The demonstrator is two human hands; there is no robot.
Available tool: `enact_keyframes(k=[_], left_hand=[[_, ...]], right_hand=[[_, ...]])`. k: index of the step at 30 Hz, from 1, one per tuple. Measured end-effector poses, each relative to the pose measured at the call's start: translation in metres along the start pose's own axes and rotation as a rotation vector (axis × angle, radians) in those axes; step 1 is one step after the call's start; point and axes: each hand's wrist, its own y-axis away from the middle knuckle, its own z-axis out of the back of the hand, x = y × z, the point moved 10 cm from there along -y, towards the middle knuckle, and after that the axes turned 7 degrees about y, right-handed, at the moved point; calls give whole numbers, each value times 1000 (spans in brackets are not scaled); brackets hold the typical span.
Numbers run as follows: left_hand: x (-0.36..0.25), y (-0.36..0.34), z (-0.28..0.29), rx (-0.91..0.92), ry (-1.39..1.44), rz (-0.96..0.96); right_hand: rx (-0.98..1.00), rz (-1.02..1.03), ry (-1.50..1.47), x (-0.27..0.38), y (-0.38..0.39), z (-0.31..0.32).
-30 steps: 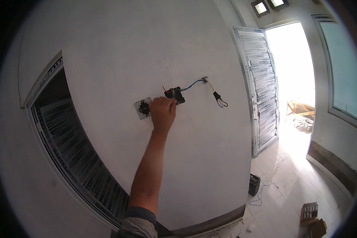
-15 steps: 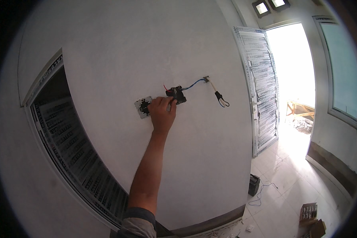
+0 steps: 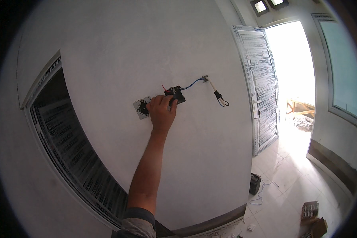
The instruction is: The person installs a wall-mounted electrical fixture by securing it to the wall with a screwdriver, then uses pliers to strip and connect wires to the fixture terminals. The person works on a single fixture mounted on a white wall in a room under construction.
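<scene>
Bridging the space between a black wall fitting (image 3: 179, 95) and a pale square plate with a dark centre (image 3: 137, 110), the left hand (image 3: 162, 113) shows its back, with the fingers bent close together and the thumb curled in at the right. The thumb overlaps the lower edge of the fitting, while the fingertips lie at the plate's right edge; at this size, I cannot fairly tell whether either piece is actually gripped, or how tightly the fingers close. The fitting sits on the pale wall (image 3: 202, 150), just above the thumb. A short red wire (image 3: 163, 87) sticks up from its left side, and blue wires (image 3: 193, 84) run from its right to a small dark hole (image 3: 205, 79). From there a white cable (image 3: 212, 85) hangs down, bound with black tape (image 3: 217, 95) and ending in a loop. Below the hand, the bare forearm (image 3: 146, 170) slants down to a grey sleeve (image 3: 139, 224). Farther left is a dark doorway (image 3: 73, 137); to the right, a wrapped door (image 3: 263, 91) stands open beside a bright opening, with a window (image 3: 341, 67) beyond. On the tiled floor (image 3: 281, 174) are a black case (image 3: 254, 183), a blue cord (image 3: 260, 197) and an open cardboard box (image 3: 318, 229).
</scene>
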Motion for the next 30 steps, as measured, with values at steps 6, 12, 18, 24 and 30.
enact_keyframes(k=[6, 12, 18, 24, 30], left_hand=[[-6, -6, 1, 12, 9, -12], [-5, -3, -2, 6, 26, -42], [-5, 3, -1, -3, 25, -40], [3, 4, 0, 3, 10, 3], [-2, -7, 6, -69, -47, -84]], right_hand=[[6, 2, 23, -10, 1, -5], [-3, 76, -18, 4, 16, 4], [38, 52, -34, 0, 25, 4], [64, 7, -42, -4, 29, 4], [92, -49, -79, -8, 31, 3]])
